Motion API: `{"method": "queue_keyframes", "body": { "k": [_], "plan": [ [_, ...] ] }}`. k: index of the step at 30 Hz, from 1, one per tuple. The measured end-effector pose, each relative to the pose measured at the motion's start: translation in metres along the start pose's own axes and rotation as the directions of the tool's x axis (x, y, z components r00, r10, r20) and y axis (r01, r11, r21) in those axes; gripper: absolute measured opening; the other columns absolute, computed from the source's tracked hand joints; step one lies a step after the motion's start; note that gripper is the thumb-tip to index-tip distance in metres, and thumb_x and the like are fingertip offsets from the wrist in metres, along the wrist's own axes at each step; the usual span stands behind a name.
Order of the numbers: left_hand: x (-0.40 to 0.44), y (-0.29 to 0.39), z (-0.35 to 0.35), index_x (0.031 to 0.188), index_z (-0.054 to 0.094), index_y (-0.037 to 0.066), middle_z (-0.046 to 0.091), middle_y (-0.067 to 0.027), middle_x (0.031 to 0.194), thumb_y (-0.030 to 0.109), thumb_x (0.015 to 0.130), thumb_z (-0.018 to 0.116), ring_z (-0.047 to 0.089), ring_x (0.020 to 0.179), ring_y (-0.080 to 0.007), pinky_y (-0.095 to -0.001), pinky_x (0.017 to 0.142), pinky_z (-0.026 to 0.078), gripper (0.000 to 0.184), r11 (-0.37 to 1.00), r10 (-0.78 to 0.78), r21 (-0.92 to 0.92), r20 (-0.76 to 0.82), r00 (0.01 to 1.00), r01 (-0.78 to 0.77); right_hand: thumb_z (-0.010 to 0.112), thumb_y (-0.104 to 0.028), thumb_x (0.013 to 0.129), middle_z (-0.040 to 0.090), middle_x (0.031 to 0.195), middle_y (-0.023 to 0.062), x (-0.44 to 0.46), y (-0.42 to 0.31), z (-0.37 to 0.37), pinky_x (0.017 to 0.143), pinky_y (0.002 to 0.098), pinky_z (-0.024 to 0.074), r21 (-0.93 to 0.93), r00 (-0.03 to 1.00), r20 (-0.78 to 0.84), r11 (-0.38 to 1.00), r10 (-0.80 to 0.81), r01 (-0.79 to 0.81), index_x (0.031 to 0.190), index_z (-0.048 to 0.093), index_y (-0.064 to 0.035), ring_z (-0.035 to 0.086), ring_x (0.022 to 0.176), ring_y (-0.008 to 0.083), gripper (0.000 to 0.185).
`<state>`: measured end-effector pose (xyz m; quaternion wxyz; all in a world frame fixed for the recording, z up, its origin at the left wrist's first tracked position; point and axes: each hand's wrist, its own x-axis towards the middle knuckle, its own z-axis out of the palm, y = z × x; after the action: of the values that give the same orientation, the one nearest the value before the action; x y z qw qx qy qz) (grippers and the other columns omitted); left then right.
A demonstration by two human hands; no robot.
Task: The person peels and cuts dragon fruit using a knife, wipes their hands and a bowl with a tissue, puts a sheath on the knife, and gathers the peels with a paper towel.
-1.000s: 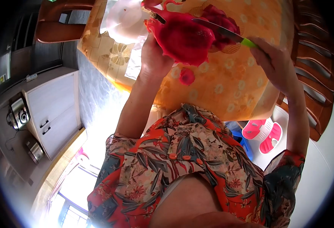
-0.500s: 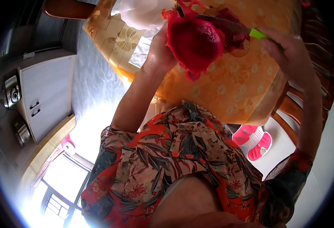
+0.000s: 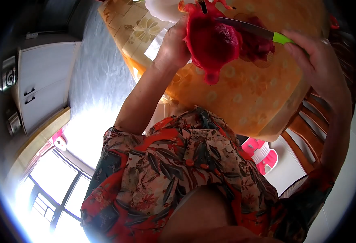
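My left hand (image 3: 176, 46) is closed around the left side of a hollowed dragon fruit half (image 3: 214, 46), whose dark red inside faces up. Red-purple juice glistens in its bowl-like skin. In my right hand (image 3: 317, 54) is a knife (image 3: 283, 38) with a bright green handle. Its blade lies level across the upper part of the fruit, tip near the far rim; whether it touches the flesh I cannot tell. Beyond the fruit, dark red cut dragon fruit pieces (image 3: 259, 46) sit on a see-through amber plate (image 3: 265, 62), partly covered by the blade.
A white bowl (image 3: 161, 9) stands behind my left hand on the table with an orange flowered cloth (image 3: 242, 105). Wooden chairs (image 3: 307, 137) press close on the right. A pink and white plastic item (image 3: 263, 156) is below the table edge. A cabinet (image 3: 46, 77) stands at left.
The view has shifted a little, so the table, fruit and hands appear slightly farther right and up. My grip on the fruit and knife is the same, and the blade stays over the fruit.
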<state>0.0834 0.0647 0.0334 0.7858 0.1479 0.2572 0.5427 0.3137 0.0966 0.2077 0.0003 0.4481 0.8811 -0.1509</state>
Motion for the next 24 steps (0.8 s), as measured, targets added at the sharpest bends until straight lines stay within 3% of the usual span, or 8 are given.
{"method": "queue_keyframes", "body": {
  "k": [2,5,8,12,17,20,23,24],
  "plan": [
    [-0.003,0.003,0.003,0.126,0.041,0.003,0.050,-0.0149,0.121,0.028,0.094,0.036,0.050,0.109,-0.0294,-0.0441,0.093,0.043,0.041,0.996,0.015,0.086,-0.037,0.999,-0.012,0.055,-0.018,0.086,0.054,0.066,0.0160,0.003,-0.004,0.002,0.057,0.0378,0.0391,0.032,0.999,0.021,0.998,0.049,-0.049,0.099,0.059,-0.0030,0.051,0.059,0.0313,0.021],
    [-0.004,0.004,-0.008,0.126,0.041,0.003,0.050,-0.0143,0.121,0.031,0.094,0.037,0.051,0.109,-0.0280,-0.0420,0.094,0.043,0.043,0.802,0.151,0.567,0.112,0.982,-0.188,0.055,-0.018,0.086,0.053,0.065,0.0162,0.007,-0.004,0.005,0.057,0.0372,0.0390,0.058,0.994,0.089,0.996,0.065,-0.071,0.100,0.059,-0.0027,0.050,0.058,0.0305,0.022],
    [-0.007,0.011,-0.005,0.124,0.042,0.003,0.051,-0.0133,0.120,0.035,0.092,0.041,0.051,0.108,-0.0262,-0.0402,0.093,0.043,0.045,0.972,0.039,0.234,-0.064,0.997,-0.023,0.056,-0.018,0.086,0.053,0.064,0.0166,0.005,0.001,0.012,0.057,0.0370,0.0391,0.086,0.994,0.084,0.994,0.064,-0.071,0.101,0.059,-0.0023,0.050,0.056,0.0299,0.023],
    [-0.008,0.010,-0.008,0.121,0.044,0.003,0.053,-0.0118,0.117,0.036,0.091,0.045,0.053,0.106,-0.0244,-0.0394,0.092,0.044,0.045,0.992,0.067,0.119,-0.150,0.986,-0.049,0.056,-0.019,0.086,0.050,0.060,0.0142,0.002,0.006,0.022,0.053,0.0338,0.0380,0.158,0.993,0.099,0.984,0.063,-0.078,0.102,0.059,-0.0027,0.049,0.053,0.0225,0.023],
    [-0.004,0.006,-0.024,0.119,0.045,0.003,0.054,-0.0114,0.114,0.035,0.090,0.046,0.054,0.103,-0.0238,-0.0387,0.091,0.045,0.043,0.989,0.145,0.022,-0.198,0.970,-0.143,0.056,-0.020,0.087,0.046,0.055,0.0064,-0.004,0.004,0.032,0.048,0.0278,0.0356,0.320,0.959,0.213,0.914,0.188,-0.250,0.103,0.059,-0.0027,0.044,0.051,0.0093,0.023],
    [-0.005,0.007,-0.029,0.118,0.046,0.003,0.054,-0.0116,0.113,0.032,0.090,0.046,0.054,0.103,-0.0236,-0.0383,0.090,0.045,0.040,0.979,0.193,0.090,-0.147,0.970,-0.181,0.055,-0.019,0.088,0.045,0.054,0.0023,-0.010,-0.003,0.046,0.047,0.0252,0.0353,0.465,0.926,0.255,0.804,0.279,-0.371,0.103,0.059,-0.0025,0.044,0.051,0.0061,0.023],
    [-0.009,0.007,-0.023,0.116,0.047,0.003,0.055,-0.0112,0.113,0.029,0.089,0.047,0.054,0.102,-0.0227,-0.0369,0.089,0.045,0.038,0.972,0.234,-0.040,0.022,0.972,-0.233,0.054,-0.020,0.089,0.046,0.056,-0.0011,-0.019,-0.003,0.068,0.047,0.0224,0.0356,0.564,0.940,0.205,0.752,0.273,-0.342,0.103,0.059,-0.0029,0.044,0.052,0.0045,0.023],
    [-0.013,0.008,-0.018,0.116,0.047,0.003,0.055,-0.0112,0.113,0.029,0.089,0.047,0.054,0.102,-0.0225,-0.0364,0.088,0.045,0.037,0.832,0.349,0.446,0.038,0.936,-0.329,0.053,-0.020,0.089,0.047,0.057,-0.0015,-0.022,-0.003,0.074,0.047,0.0217,0.0356,0.616,0.933,0.218,0.701,0.287,-0.359,0.103,0.059,-0.0028,0.045,0.052,0.0043,0.023]
  ]
}}
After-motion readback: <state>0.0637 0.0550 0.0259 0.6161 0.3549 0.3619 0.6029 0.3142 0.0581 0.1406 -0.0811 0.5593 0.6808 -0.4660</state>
